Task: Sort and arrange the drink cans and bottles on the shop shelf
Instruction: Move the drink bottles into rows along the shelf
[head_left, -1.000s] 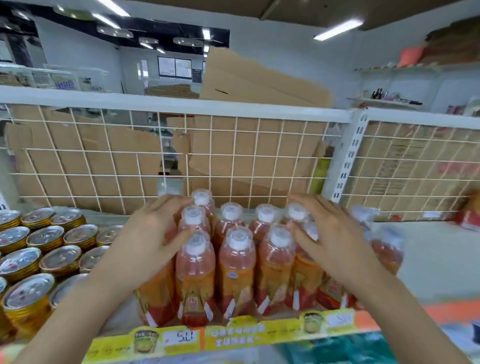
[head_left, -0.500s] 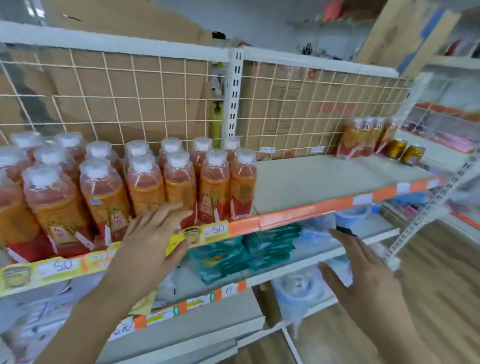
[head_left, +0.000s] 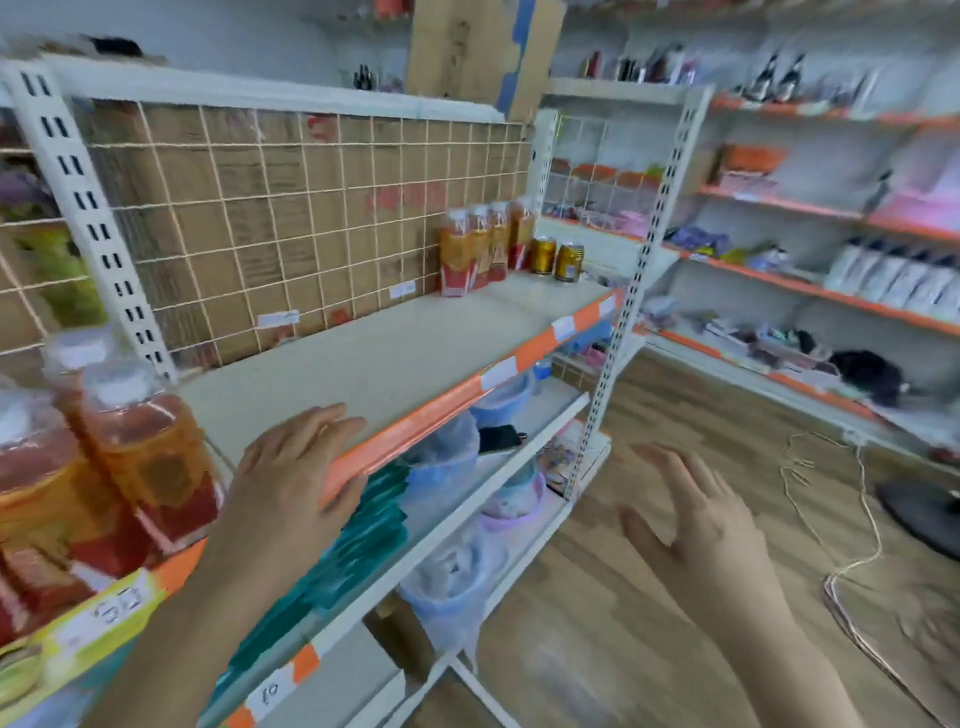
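Swung rightwards since half a second ago, the view now pushes the big cluster of orange-drink plastic bottles with white caps (head_left: 130, 441) to the left edge of the frame and brings the far end of the shelf towards the centre. Both hands hold nothing. The left hand (head_left: 296, 467) lies with straight fingers over the orange front strip of the white shop shelf (head_left: 395, 353), low and left of centre, and the right hand (head_left: 696, 514) hangs spread in the air at lower right, above the wooden floor (head_left: 649, 649). At upper centre some stray bottles (head_left: 483, 249) stand against the wire grid (head_left: 291, 208), probably four, though blur makes the count unsure. Two small gold metal cans (head_left: 556, 257) sit just beside them. Fetching these looks like the step in hand: move along first, grip each bottle round its body, and keep cans grouped apart from bottles. Earlier the left hand was in front of the cluster's price strip; now it rests further along, by the bare stretch.
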